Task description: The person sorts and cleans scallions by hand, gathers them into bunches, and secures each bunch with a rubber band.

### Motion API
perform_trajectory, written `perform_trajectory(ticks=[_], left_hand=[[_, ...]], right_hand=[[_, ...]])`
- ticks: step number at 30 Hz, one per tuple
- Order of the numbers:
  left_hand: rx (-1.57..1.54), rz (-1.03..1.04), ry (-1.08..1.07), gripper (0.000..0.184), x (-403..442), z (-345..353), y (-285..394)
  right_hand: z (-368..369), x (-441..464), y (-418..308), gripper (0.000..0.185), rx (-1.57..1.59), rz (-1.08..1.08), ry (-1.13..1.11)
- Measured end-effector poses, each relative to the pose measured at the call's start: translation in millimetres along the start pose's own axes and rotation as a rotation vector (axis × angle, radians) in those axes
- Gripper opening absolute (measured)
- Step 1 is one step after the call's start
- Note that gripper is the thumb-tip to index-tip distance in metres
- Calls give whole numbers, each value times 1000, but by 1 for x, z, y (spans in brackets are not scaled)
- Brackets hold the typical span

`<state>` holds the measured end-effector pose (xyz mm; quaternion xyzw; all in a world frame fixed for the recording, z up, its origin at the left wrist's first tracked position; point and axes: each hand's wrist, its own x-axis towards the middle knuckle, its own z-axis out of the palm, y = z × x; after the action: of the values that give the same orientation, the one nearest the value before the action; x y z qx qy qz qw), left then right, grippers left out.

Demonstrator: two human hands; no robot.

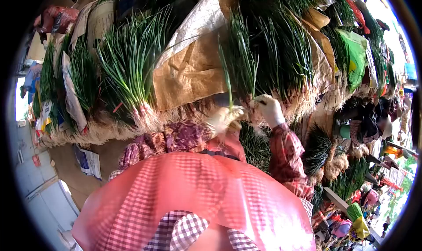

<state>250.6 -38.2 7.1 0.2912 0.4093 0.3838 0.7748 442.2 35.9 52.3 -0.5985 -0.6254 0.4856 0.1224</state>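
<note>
My left hand [225, 120], in a pale glove and a purple patterned sleeve, is closed around a single green onion [229, 90]. The stalk points up and away from me; its root end is partly hidden by the glove. To the right, my right hand [270, 110], gloved and in a shiny red sleeve, has its fingers curled into a pinch at the root ends of a thin cluster of green onions [246, 62]. What sits between those fingertips is too small to make out. A large bunch of green onions [281, 53] leans just behind it.
Long rows of bunched green onions [132, 62] span the far side, their pale roots toward me. Brown wrapping sheets [191, 75] separate some bunches. A red apron [184, 185] covers my lap. More bunches [318, 148] lie at right, where a person [369, 126] in dark clothes is.
</note>
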Motion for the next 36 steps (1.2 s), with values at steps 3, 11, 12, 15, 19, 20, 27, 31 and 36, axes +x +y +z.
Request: perform_trajectory(ticks=[3, 11, 12, 15, 19, 20, 27, 31, 36], left_hand=[[104, -110, 7, 22, 4, 3, 1], [-387, -168, -345, 24, -18, -23, 21], [-435, -200, -220, 23, -25, -10, 43], [-541, -269, -31, 23, -21, -5, 49], [-292, -281, -35, 25, -6, -3, 32], [-142, -214, -1, 27, -3, -2, 25], [-255, -429, -7, 24, -4, -2, 21], [-363, -402, -225, 14, -31, -28, 56], [-457, -201, -69, 20, -24, -41, 46]], right_hand=[[34, -9, -8, 13, 5, -344, 60], [-16, -41, 75, 24, -651, 33, -279], [-19, -42, 52, 28, -831, 106, -338], [-46, 0, 58, 33, -560, 61, 375], [-41, 33, 38, 20, -470, 149, 175], [-32, 26, 30, 19, -117, 158, 93], [28, -6, -15, 18, 615, 181, -164], [7, -4, 10, 12, 720, 169, -55], [41, 52, 15, 28, -376, -22, 239]])
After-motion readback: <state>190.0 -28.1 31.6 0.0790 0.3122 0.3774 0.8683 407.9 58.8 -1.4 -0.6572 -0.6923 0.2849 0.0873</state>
